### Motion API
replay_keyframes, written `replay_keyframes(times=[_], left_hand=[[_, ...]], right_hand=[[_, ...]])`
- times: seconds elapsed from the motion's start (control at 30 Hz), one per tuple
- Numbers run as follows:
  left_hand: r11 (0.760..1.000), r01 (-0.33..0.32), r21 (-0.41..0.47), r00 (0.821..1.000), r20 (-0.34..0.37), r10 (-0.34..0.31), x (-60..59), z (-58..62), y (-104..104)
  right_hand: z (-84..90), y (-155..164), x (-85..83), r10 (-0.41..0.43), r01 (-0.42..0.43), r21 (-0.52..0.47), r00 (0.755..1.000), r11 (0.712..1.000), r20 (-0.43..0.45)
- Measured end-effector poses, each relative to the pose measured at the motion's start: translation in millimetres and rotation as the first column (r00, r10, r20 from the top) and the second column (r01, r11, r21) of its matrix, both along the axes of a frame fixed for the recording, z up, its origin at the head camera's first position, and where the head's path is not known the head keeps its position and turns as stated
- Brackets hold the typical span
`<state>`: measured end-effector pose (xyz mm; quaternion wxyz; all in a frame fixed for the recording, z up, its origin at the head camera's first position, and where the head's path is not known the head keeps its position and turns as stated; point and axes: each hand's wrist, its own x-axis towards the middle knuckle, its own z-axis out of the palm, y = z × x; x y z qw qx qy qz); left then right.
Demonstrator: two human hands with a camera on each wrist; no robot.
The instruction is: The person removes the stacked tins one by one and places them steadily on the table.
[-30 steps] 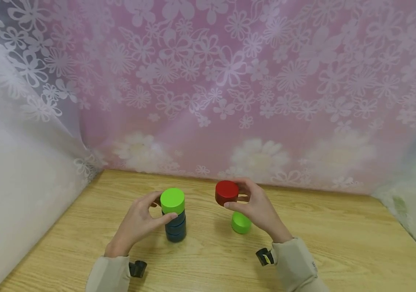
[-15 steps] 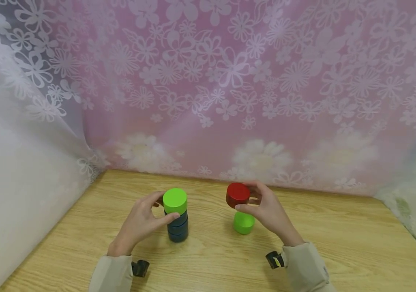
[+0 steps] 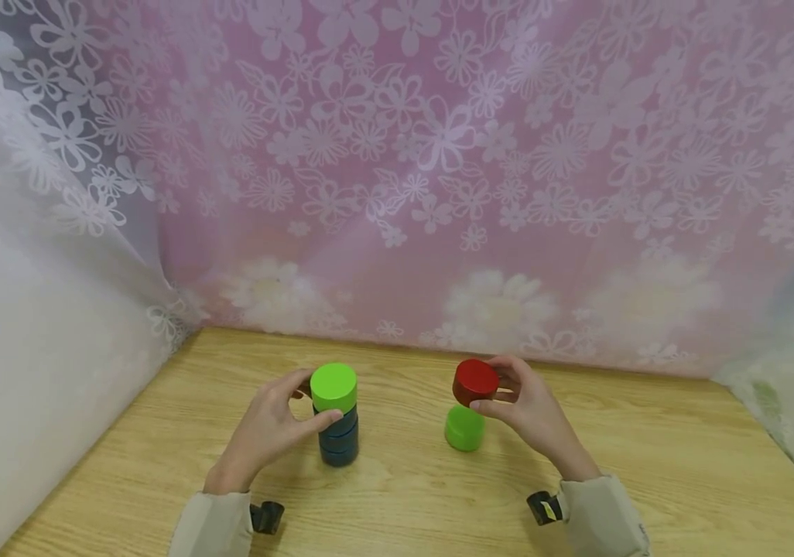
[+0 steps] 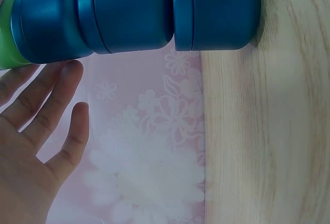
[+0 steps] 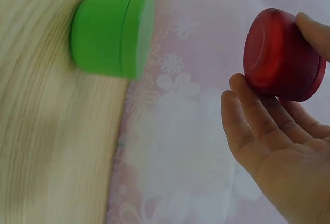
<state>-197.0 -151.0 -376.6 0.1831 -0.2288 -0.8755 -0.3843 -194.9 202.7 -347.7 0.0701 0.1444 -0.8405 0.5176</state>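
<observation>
- The desk (image 3: 648, 464) carries a stack (image 3: 337, 422) of dark blue tubs with a green tub (image 3: 333, 387) on top, and well to its right a lone green tub (image 3: 464, 428). My left hand (image 3: 268, 429) cups the stack, fingers curved round it near the green one. I judge it best to keep that hold light, only steadying, since the tower is tall and narrow.
- My right hand (image 3: 532, 410) pinches the red tub (image 3: 476, 381) between thumb and fingers, in the air just above the lone green tub. To set it down well I would level it, centre it over the green lid and let go only once it sits flat.
- The left wrist view shows what the head view hides: three blue tubs (image 4: 139, 15) seated squarely, and my fingers (image 4: 49, 100) spread loosely, barely touching.
- The right wrist view shows clear air between the red tub (image 5: 281, 53) and the green tub (image 5: 111, 33), which the head view flattens into near contact.
</observation>
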Motion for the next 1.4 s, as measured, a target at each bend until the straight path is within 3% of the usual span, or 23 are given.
replay_keyframes(times=[0.6,1.4], left_hand=[[1.000,0.017,0.018,1.000,0.012,-0.017,0.5,0.8,0],[0.999,0.025,0.031,0.999,0.034,-0.026,0.7,2.3,0]], right_hand=[[-8.5,29,1.9,-0.041,0.043,0.091,0.999,0.995,-0.020],[-22.9,42,-0.5,-0.045,0.037,0.159,0.998,0.987,0.048]])
